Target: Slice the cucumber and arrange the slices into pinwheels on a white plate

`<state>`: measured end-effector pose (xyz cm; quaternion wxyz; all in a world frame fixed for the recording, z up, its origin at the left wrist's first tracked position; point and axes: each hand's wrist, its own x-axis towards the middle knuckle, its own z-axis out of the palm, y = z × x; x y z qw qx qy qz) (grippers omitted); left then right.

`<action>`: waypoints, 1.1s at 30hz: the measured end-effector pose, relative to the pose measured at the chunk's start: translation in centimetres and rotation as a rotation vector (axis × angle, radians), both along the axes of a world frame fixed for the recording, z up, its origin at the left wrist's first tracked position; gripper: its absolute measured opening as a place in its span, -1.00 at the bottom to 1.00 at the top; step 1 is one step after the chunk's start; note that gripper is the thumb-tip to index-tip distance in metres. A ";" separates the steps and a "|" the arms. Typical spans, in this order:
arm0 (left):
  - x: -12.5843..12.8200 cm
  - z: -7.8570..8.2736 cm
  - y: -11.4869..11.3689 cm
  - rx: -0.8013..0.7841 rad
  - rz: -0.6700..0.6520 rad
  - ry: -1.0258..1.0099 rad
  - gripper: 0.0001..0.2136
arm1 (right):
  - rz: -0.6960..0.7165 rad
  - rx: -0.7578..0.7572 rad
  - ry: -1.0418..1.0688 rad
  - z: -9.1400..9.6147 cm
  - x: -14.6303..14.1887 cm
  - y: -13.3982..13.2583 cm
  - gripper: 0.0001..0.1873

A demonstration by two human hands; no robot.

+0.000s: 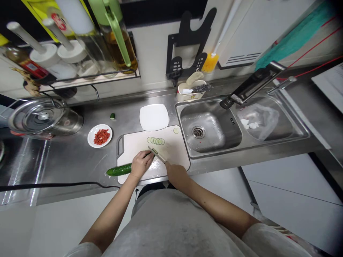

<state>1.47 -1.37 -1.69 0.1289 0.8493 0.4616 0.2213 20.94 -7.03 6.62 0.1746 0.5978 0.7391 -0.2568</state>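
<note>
A long green cucumber [119, 170] lies across the left part of a white cutting board [171, 157] and sticks out past its edge. My left hand [141, 163] is closed over the cucumber's right part, fingers bent near the cut end. In my right hand [177, 174] is a knife [157, 154], its blade slanting up and left against the cucumber's end beside my left fingertips. Above the blade, a row of overlapping cucumber slices [155, 141] lies on the board. One single slice [175, 130] sits near the board's upper right corner.
Behind the board is a white square plate [154, 117]. To the left stand a small plate of chopped red pieces [102, 137], a cucumber stub [112, 116] and a lidded steel pot [64, 119]. A sink [214, 139] adjoins on the right; a condiment rack [91, 76] hangs at upper left.
</note>
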 end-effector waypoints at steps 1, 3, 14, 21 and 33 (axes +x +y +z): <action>0.0 0.0 0.0 0.000 0.000 0.000 -0.80 | 0.008 0.001 -0.003 0.0 0.0 0.1 -0.71; 0.0 0.0 0.0 -0.003 -0.001 -0.002 -0.80 | 0.016 -0.004 -0.006 -0.1 0.0 0.1 -0.69; 0.1 -0.2 -0.1 -0.007 -0.010 -0.002 -0.80 | -0.020 0.011 -0.001 -0.6 -0.7 0.7 -0.72; 0.1 -0.2 0.0 -0.009 -0.026 -0.003 -0.78 | -0.028 0.001 0.004 -0.5 -0.9 0.9 -0.68; 0.1 -0.4 0.0 0.021 -0.022 0.002 -0.81 | -0.062 -0.035 0.044 -0.9 -1.1 1.6 -0.74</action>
